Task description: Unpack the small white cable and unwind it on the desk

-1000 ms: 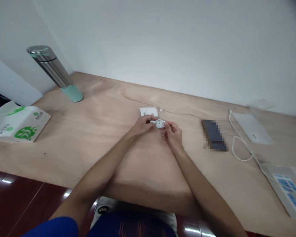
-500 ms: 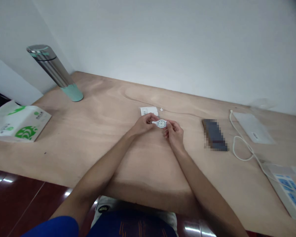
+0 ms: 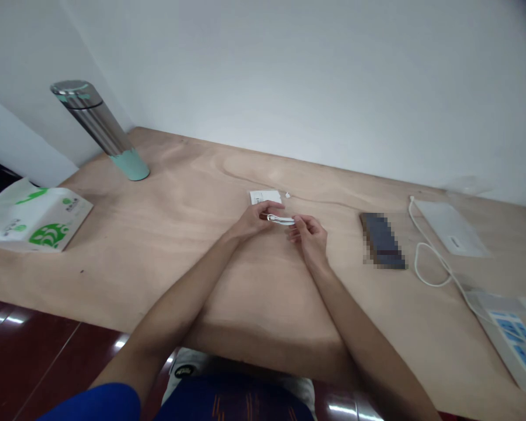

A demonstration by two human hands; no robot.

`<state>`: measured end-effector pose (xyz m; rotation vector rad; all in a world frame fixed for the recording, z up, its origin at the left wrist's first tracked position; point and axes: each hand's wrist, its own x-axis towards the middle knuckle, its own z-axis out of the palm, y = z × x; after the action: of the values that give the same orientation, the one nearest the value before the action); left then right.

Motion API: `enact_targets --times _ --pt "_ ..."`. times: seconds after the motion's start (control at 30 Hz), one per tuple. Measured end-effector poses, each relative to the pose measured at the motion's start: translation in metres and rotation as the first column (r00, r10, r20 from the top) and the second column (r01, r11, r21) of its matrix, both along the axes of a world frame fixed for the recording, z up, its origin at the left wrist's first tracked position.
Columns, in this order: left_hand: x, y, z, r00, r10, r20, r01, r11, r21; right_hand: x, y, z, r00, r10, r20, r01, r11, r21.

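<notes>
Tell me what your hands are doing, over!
Left hand and right hand pinching white watch, edge-on. White card just beyond, not blocking. Over.

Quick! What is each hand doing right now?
Left hand: closed, holding the white wristwatch.
Right hand: curled at the watch's other end; cannot tell if it is gripping.

Two hands [image 3: 254, 222]; one white watch [image 3: 280, 219]; one phone [image 3: 382, 241]; one steel flask [image 3: 97, 123].
</notes>
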<state>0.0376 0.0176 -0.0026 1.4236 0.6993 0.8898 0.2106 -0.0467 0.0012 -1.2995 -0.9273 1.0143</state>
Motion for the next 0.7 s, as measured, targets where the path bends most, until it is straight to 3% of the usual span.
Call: enact_targets --times 0.17,0.4,0.57,0.7 --pt "0.0 0.001 -0.001 0.993 -0.005 0.116 0.012 0.998 -0.058 0.001 0.001 -0.003 1.0 -0.008 0.027 0.008 1.0 0.005" --pt "0.008 -0.001 0.005 0.973 0.202 0.109 -0.19 0.976 -0.111 0.001 -0.001 0.0 0.999 -0.027 -0.016 0.028 0.998 0.059" --pt "0.01 -0.003 0.004 0.985 0.173 -0.007 -0.172 0.985 0.023 0.003 0.0 0.0 0.999 -0.041 -0.016 0.042 0.998 0.043" --pt "0.009 -0.002 -0.002 0.992 0.121 0.021 -0.12 0.992 -0.024 0.004 0.002 -0.004 1.0 0.006 -0.002 -0.006 0.999 0.033"
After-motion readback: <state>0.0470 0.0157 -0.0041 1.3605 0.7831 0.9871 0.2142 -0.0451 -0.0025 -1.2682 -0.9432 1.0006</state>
